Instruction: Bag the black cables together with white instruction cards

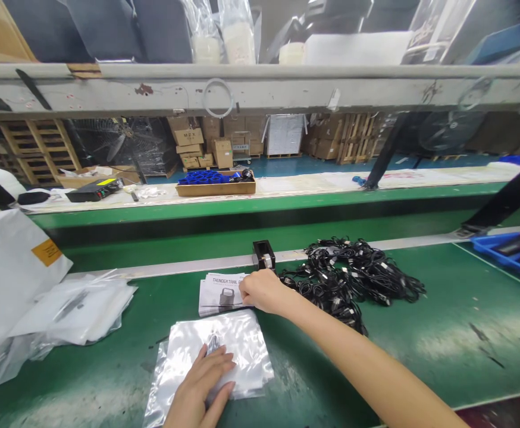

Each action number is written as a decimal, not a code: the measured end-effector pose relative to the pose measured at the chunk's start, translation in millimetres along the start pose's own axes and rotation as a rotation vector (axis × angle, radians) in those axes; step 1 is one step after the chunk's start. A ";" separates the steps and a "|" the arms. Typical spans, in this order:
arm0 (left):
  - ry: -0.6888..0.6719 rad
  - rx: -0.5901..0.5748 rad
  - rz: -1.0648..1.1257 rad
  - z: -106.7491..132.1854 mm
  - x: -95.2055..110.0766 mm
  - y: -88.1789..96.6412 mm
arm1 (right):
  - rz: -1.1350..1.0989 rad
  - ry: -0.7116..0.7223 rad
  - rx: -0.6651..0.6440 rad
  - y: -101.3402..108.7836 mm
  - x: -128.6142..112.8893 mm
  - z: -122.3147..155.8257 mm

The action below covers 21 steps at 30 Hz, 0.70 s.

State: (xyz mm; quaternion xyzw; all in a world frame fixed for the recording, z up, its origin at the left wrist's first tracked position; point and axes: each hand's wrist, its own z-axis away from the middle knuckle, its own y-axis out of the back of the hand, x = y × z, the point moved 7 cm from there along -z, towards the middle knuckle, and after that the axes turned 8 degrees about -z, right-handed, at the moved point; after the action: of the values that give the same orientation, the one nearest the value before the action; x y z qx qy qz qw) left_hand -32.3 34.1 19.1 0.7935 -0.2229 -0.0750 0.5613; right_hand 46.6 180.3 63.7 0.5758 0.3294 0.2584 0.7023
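Note:
My left hand (206, 383) lies with fingers stretched out on a stack of clear plastic bags (242, 351). Just beyond its fingertips shows a small dark bundle, perhaps a coiled cable (214, 342), on or inside the top bag. My right hand (262, 291) reaches across to the right edge of a stack of printed leaflets (213, 291) with a lantern-like picture on the cover. Its fingers are curled closed against the top leaflet; what they pinch, if anything, is hidden. A thin dark line runs over the leaflet toward them.
Black cables (358, 270) form a large heap on the right. A small black tape dispenser (263, 254) stands behind my right hand. More plastic bags (81, 306) lie left, a blue tray (505, 252) far right. A shallow cardboard box (215, 189) sits on the ledge.

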 end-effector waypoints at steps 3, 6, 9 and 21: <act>-0.016 -0.009 -0.003 -1.1 0.2 -0.1 | -0.034 0.016 -0.036 -1.7 -0.1 -3.9; -0.052 0.017 -0.007 0.0 -1.0 -1.9 | -0.037 0.032 -0.027 -1.7 -6.6 -9.0; -0.094 0.078 -0.006 2.9 -1.6 -6.6 | -0.018 0.033 -0.015 -3.3 -14.8 -16.1; 0.187 0.297 0.321 14.6 -14.4 -22.3 | -0.064 0.053 -0.091 8.3 -6.1 -26.8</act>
State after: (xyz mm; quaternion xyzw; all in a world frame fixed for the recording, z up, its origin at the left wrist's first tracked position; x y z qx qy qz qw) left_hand -44.5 34.0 -8.6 0.8252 -0.3017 0.1226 0.4616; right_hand 22.3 194.5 69.6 0.5255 0.3538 0.2658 0.7267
